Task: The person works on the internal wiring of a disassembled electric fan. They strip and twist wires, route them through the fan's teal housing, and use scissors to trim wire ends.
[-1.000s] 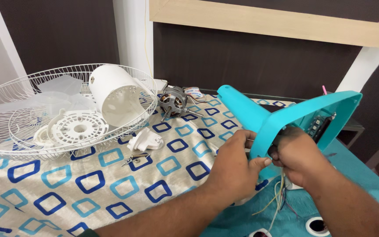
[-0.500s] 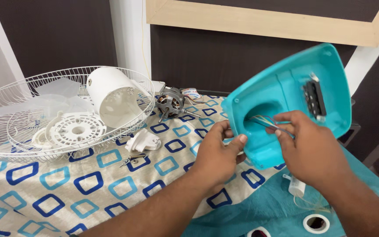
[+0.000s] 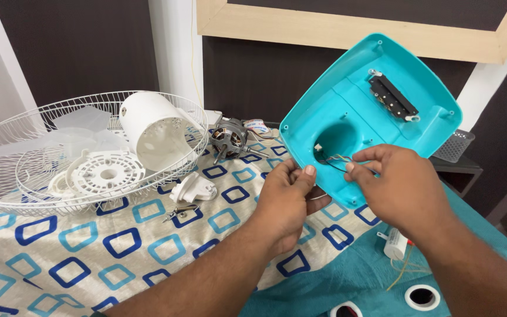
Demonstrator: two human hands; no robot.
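Note:
A teal plastic fan base cover (image 3: 377, 100) is held up on edge, its hollow inner side facing me, with a black switch block (image 3: 391, 98) fixed near its top. My left hand (image 3: 286, 199) grips the cover's lower left rim. My right hand (image 3: 397, 188) pinches a bundle of thin coloured wires (image 3: 335, 159) that comes out of the round hole in the cover.
A white wire fan guard (image 3: 7, 152) at the left holds a white motor housing (image 3: 151, 129), a round white plate (image 3: 104, 174) and clear blades. A bare motor (image 3: 228, 140), a white bracket (image 3: 193, 189) and screws (image 3: 178, 212) lie on the patterned cloth. A white capacitor (image 3: 395, 244) lies below my right hand.
The teal cover has been turned and raised so its inner side faces me fully. My right hand has drawn the wires out through the hole.

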